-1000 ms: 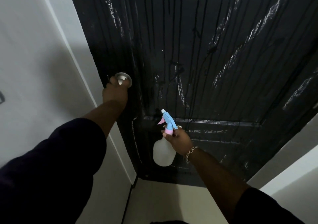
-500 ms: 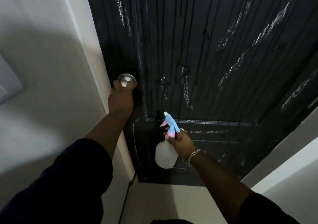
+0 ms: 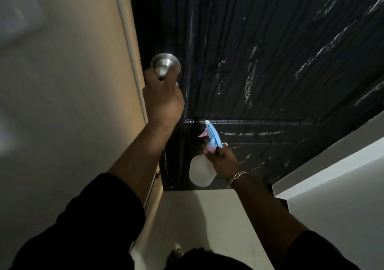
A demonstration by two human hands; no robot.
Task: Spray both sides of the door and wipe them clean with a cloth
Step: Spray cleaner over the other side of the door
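Note:
A black panelled door [image 3: 270, 51] fills the upper right, wet with streaks and drips running down it. At its left edge sits a round metal knob [image 3: 165, 64], and my left hand [image 3: 163, 101] is closed around it from below. My right hand [image 3: 223, 159] holds a spray bottle [image 3: 200, 174] by the neck, low in front of the door's lower panel. The bottle has a clear white body and a blue and pink trigger head [image 3: 211, 135] pointing up and left at the door. No cloth is in view.
A pale door frame [image 3: 133, 47] and white wall [image 3: 52, 103] stand to the left. Another white wall [image 3: 336, 186] closes in at the right. Light floor tiles [image 3: 199, 222] lie below the door, with my dark sleeves at the bottom.
The view has moved closer to the door and tilted. My left hand stays on the knob, and the frame edge beside it now looks wider. The bottle stays in my right hand.

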